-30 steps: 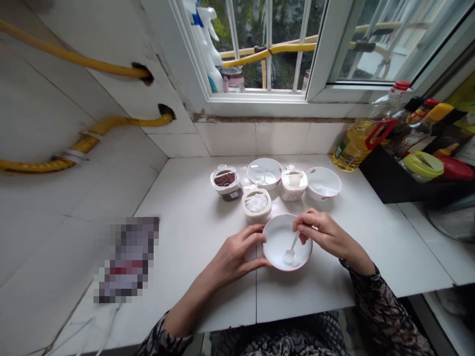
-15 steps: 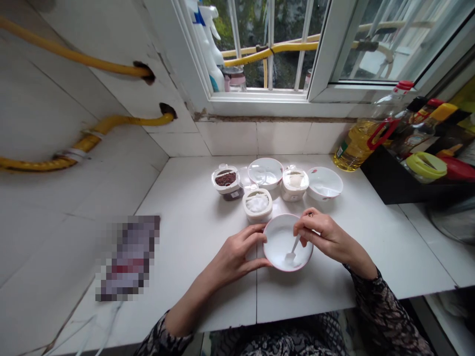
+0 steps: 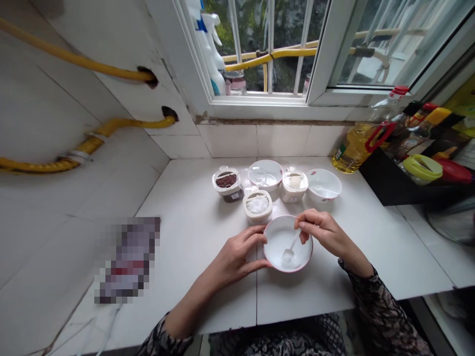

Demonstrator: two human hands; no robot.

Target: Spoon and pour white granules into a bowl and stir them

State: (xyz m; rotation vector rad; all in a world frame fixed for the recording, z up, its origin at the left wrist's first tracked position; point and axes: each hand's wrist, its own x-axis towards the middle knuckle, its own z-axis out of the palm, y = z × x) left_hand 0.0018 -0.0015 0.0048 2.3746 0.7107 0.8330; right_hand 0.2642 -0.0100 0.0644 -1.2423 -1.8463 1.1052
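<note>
A white bowl with a pink rim (image 3: 274, 237) stands on the white tiled counter. My left hand (image 3: 237, 249) grips its left side, fingers at the far rim and thumb at the near edge. With my right hand (image 3: 321, 230) I pinch the handle of a small white spoon (image 3: 288, 254), its head down inside the bowl. The bowl's contents, if any, are hard to tell from its white inside. Just behind it sits an open seasoning jar of white grains (image 3: 257, 204). Another jar holds dark reddish grains (image 3: 226, 182), and a third holds something pale (image 3: 295, 183).
Two more white bowls stand at the back, one between the jars (image 3: 265, 173) and one to the right (image 3: 324, 184). An oil bottle (image 3: 351, 148) and a black rack of condiments (image 3: 389, 183) stand at the right. A blurred-out item (image 3: 129, 259) lies at the left.
The spoon's head has shifted slightly left inside the bowl, and my right hand has moved a little with it. My left hand keeps its hold on the bowl.
</note>
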